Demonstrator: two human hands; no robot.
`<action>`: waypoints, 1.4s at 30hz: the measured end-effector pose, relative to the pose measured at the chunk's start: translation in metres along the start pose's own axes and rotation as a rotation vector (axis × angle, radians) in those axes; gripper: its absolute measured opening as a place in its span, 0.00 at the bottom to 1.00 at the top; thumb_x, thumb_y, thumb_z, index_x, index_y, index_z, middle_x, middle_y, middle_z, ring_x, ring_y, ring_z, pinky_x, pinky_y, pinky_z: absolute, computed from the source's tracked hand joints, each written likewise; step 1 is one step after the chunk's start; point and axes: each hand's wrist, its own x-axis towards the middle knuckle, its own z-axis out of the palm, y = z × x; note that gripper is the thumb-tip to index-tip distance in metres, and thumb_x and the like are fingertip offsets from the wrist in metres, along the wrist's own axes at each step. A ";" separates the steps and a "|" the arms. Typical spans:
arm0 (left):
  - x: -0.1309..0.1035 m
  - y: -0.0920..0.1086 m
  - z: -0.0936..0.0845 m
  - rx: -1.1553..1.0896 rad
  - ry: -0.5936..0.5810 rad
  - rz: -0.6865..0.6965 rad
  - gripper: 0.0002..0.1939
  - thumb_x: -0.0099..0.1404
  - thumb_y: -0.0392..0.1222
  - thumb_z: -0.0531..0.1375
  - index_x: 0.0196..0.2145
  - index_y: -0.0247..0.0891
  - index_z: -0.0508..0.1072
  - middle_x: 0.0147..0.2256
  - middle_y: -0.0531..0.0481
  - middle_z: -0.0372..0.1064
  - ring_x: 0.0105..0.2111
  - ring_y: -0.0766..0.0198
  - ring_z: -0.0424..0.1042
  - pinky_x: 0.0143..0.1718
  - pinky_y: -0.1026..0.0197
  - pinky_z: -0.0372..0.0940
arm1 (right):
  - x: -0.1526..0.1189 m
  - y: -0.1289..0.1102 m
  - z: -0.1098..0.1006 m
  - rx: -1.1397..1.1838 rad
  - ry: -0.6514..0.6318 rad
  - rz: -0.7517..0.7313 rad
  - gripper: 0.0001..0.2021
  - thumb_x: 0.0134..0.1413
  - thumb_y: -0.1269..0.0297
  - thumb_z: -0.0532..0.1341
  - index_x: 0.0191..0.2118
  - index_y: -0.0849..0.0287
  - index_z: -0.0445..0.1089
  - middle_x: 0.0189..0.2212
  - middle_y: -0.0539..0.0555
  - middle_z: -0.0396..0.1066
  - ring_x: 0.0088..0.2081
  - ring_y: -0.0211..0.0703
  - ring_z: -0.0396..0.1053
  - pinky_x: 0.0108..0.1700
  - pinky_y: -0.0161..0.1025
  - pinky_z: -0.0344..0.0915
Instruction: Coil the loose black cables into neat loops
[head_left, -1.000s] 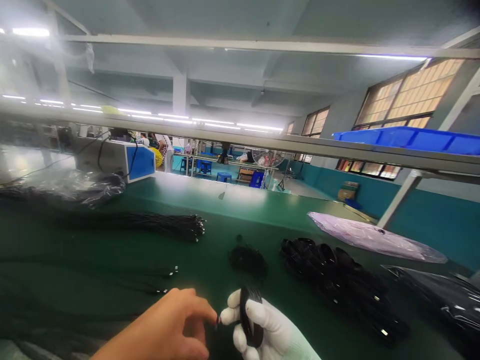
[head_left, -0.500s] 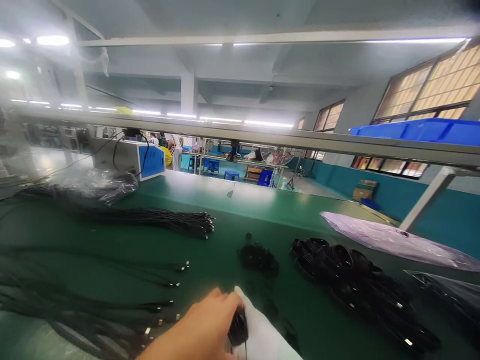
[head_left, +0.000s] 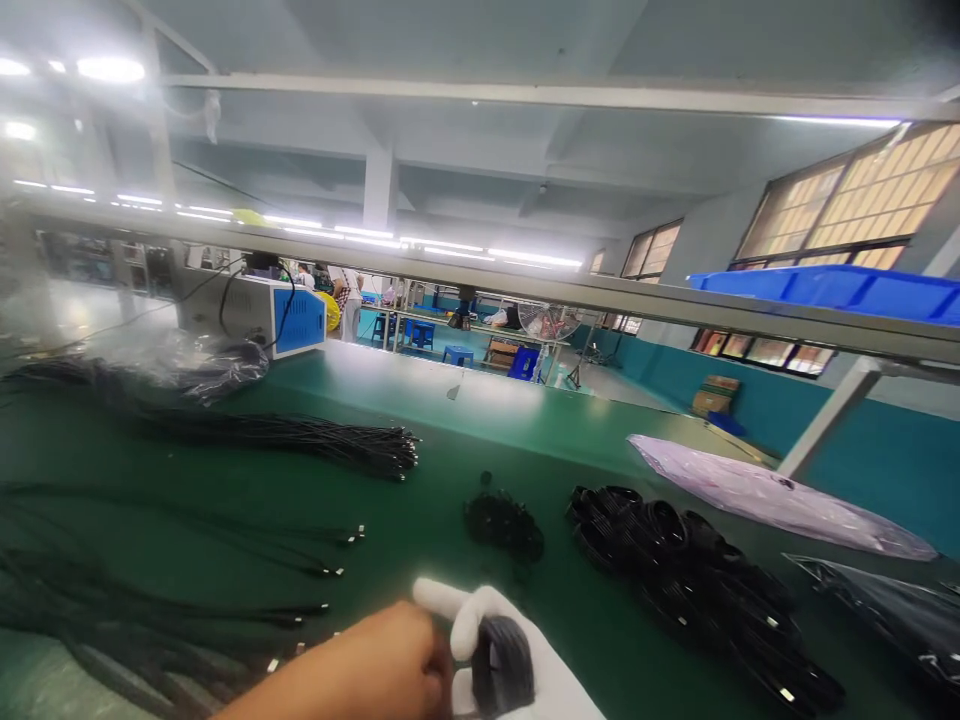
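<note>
At the bottom centre, my right hand (head_left: pixel 469 612), in a white glove, is closed around a coiled black cable (head_left: pixel 504 665). Bare and curled, my left hand (head_left: pixel 397 650) sits close against the glove on its left side. Its fingertips are turned away, so what they pinch is hidden. To the left, loose black cables (head_left: pixel 225 600) with small metal plugs lie spread over the green tabletop (head_left: pixel 405 530). A straight bundle of black cables (head_left: pixel 352 445) lies farther back. Small black pieces (head_left: pixel 502 525) are heaped beyond my hands, and a pile of coiled black cables (head_left: pixel 675 570) lies to the right.
A pinkish plastic bag (head_left: pixel 772 500) and a clear bag with black contents (head_left: pixel 885 610) lie at the right. A blue and white machine (head_left: pixel 296 318) stands back left. A rail (head_left: pixel 525 280) crosses above the table, bearing a blue tray (head_left: pixel 832 290). People are in the background.
My left hand has shifted left off the coil, which now shows in the gloved right hand. The glove's fingers have come into fuller view. The camera view has turned slightly.
</note>
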 end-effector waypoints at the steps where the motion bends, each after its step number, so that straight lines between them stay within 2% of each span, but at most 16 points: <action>1: -0.002 0.005 0.001 -0.053 -0.005 -0.059 0.05 0.47 0.39 0.56 0.19 0.37 0.71 0.18 0.51 0.69 0.15 0.67 0.61 0.18 0.65 0.55 | 0.000 0.001 -0.002 0.076 -0.011 0.001 0.12 0.40 0.63 0.70 0.27 0.58 0.65 0.55 0.57 0.61 0.28 0.37 0.67 0.31 0.39 0.62; 3: -0.007 0.017 -0.001 -0.206 0.028 -0.108 0.08 0.48 0.43 0.57 0.20 0.36 0.69 0.18 0.50 0.69 0.14 0.68 0.61 0.17 0.65 0.56 | 0.003 0.004 -0.006 0.086 -0.038 -0.061 0.14 0.37 0.62 0.71 0.29 0.57 0.66 0.49 0.57 0.67 0.22 0.33 0.61 0.27 0.37 0.60; 5: -0.011 0.029 -0.004 -0.419 0.101 -0.032 0.11 0.47 0.46 0.61 0.24 0.35 0.69 0.21 0.50 0.69 0.17 0.68 0.64 0.19 0.65 0.59 | 0.008 0.008 -0.011 0.025 -0.087 -0.129 0.18 0.33 0.61 0.73 0.31 0.57 0.67 0.38 0.55 0.70 0.22 0.34 0.60 0.26 0.35 0.58; 10: -0.016 0.042 -0.001 -0.595 0.171 0.133 0.10 0.52 0.42 0.61 0.31 0.34 0.69 0.26 0.50 0.69 0.26 0.65 0.68 0.31 0.61 0.64 | 0.015 0.015 -0.019 0.031 -0.180 -0.122 0.24 0.29 0.62 0.73 0.37 0.55 0.66 0.27 0.47 0.65 0.19 0.29 0.56 0.24 0.31 0.53; 12: -0.018 0.043 0.000 -0.450 0.244 0.192 0.10 0.54 0.41 0.59 0.35 0.35 0.70 0.31 0.49 0.70 0.32 0.62 0.69 0.37 0.59 0.64 | 0.012 0.015 -0.023 0.019 -0.184 -0.099 0.26 0.33 0.62 0.73 0.42 0.54 0.67 0.23 0.45 0.64 0.17 0.29 0.54 0.22 0.31 0.52; 16: -0.019 0.048 0.001 0.176 0.310 0.341 0.20 0.51 0.32 0.57 0.42 0.44 0.75 0.42 0.52 0.70 0.44 0.58 0.65 0.47 0.59 0.57 | 0.004 0.013 -0.027 0.019 -0.193 0.007 0.25 0.40 0.53 0.70 0.44 0.58 0.68 0.21 0.48 0.66 0.20 0.37 0.61 0.22 0.33 0.57; 19: -0.013 0.050 0.002 0.433 0.348 0.322 0.19 0.50 0.29 0.54 0.35 0.46 0.77 0.34 0.53 0.70 0.37 0.60 0.66 0.38 0.61 0.58 | 0.009 0.017 -0.025 0.049 -0.205 0.035 0.28 0.44 0.40 0.64 0.42 0.59 0.68 0.26 0.52 0.69 0.23 0.39 0.65 0.24 0.35 0.61; 22: -0.008 0.046 -0.004 0.470 0.442 0.236 0.14 0.53 0.33 0.54 0.32 0.44 0.77 0.30 0.53 0.67 0.32 0.61 0.65 0.33 0.62 0.57 | 0.023 0.028 -0.024 0.177 -0.185 0.051 0.31 0.48 0.34 0.56 0.41 0.60 0.68 0.29 0.53 0.71 0.22 0.38 0.68 0.25 0.34 0.62; 24: -0.008 0.040 -0.011 0.416 0.401 0.213 0.13 0.55 0.36 0.56 0.36 0.43 0.76 0.32 0.53 0.67 0.33 0.61 0.65 0.35 0.61 0.58 | 0.033 0.038 -0.028 0.280 -0.119 0.054 0.30 0.49 0.35 0.57 0.40 0.62 0.69 0.29 0.55 0.73 0.21 0.37 0.67 0.23 0.32 0.60; 27: -0.008 0.028 -0.022 0.108 0.154 0.292 0.20 0.54 0.37 0.59 0.47 0.44 0.73 0.42 0.51 0.68 0.40 0.60 0.67 0.44 0.60 0.61 | 0.041 0.049 -0.037 0.288 -0.090 0.119 0.31 0.48 0.34 0.57 0.36 0.64 0.71 0.26 0.58 0.74 0.18 0.35 0.64 0.18 0.30 0.54; 30: -0.007 0.022 -0.028 -0.181 -0.015 0.313 0.21 0.53 0.38 0.61 0.46 0.39 0.73 0.44 0.49 0.70 0.44 0.57 0.67 0.45 0.59 0.62 | 0.039 0.048 -0.037 0.217 -0.111 0.202 0.36 0.48 0.30 0.51 0.36 0.65 0.70 0.25 0.60 0.73 0.18 0.35 0.64 0.18 0.30 0.54; 32: -0.006 0.024 -0.027 -0.116 0.041 0.261 0.18 0.52 0.37 0.61 0.43 0.37 0.75 0.41 0.48 0.72 0.43 0.56 0.68 0.44 0.59 0.62 | 0.033 0.040 -0.032 0.133 -0.060 0.178 0.31 0.48 0.35 0.57 0.40 0.64 0.69 0.31 0.59 0.72 0.24 0.38 0.69 0.23 0.32 0.60; 34: -0.004 0.027 -0.024 0.079 0.185 0.231 0.16 0.53 0.38 0.60 0.41 0.38 0.76 0.40 0.49 0.72 0.43 0.57 0.68 0.46 0.58 0.61 | 0.026 0.030 -0.026 0.024 -0.036 0.090 0.27 0.43 0.47 0.68 0.45 0.61 0.66 0.37 0.56 0.68 0.30 0.39 0.69 0.28 0.33 0.63; 37: -0.002 0.024 -0.016 0.181 0.416 0.209 0.12 0.59 0.44 0.55 0.36 0.37 0.75 0.34 0.50 0.71 0.35 0.61 0.68 0.40 0.60 0.62 | 0.019 0.021 -0.020 -0.024 -0.047 -0.013 0.29 0.39 0.59 0.71 0.48 0.58 0.63 0.40 0.54 0.63 0.34 0.40 0.68 0.31 0.35 0.64; 39: 0.001 0.015 -0.008 0.048 0.430 0.126 0.12 0.59 0.46 0.53 0.31 0.35 0.70 0.28 0.51 0.69 0.27 0.64 0.66 0.28 0.63 0.62 | 0.019 0.021 -0.020 0.012 -0.062 -0.013 0.26 0.41 0.59 0.70 0.46 0.59 0.63 0.40 0.54 0.63 0.34 0.40 0.68 0.31 0.34 0.62; 42: 0.007 -0.006 0.005 -0.196 0.312 0.045 0.10 0.50 0.46 0.58 0.27 0.37 0.65 0.21 0.56 0.62 0.19 0.70 0.57 0.17 0.68 0.52 | 0.023 0.023 -0.023 -0.048 -0.106 -0.017 0.26 0.38 0.59 0.71 0.44 0.61 0.63 0.38 0.55 0.65 0.34 0.42 0.69 0.28 0.31 0.59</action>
